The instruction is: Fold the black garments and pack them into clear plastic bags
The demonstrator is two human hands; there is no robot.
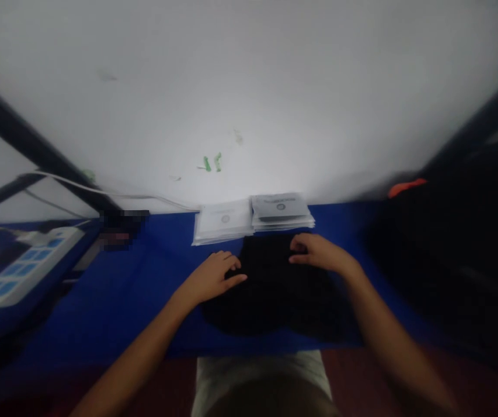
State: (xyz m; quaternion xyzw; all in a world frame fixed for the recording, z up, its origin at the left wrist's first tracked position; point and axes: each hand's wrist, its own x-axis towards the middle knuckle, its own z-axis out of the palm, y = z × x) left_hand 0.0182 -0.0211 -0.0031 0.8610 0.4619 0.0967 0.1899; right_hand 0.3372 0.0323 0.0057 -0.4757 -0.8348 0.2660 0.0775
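A piece of black cloth (270, 289) lies on the blue table in front of me, its folds too dark to make out. My left hand (219, 275) rests on its left edge, fingers bent and the thumb apart from them. On the upper right part of the cloth is my right hand (316, 253), its fingers curved and its thumb spread away. Just beyond the cloth lie two stacks of flat plastic packing bags, a whitish left stack (224, 221) and a greyer right stack (280, 211).
A white power strip (26, 269) with blue sockets lies at the left, and a white cable (144, 197) runs along the wall. A dark mass (457, 260) with an orange bit fills the right side. Dark frame bars stand on both sides of the blue table (144, 289).
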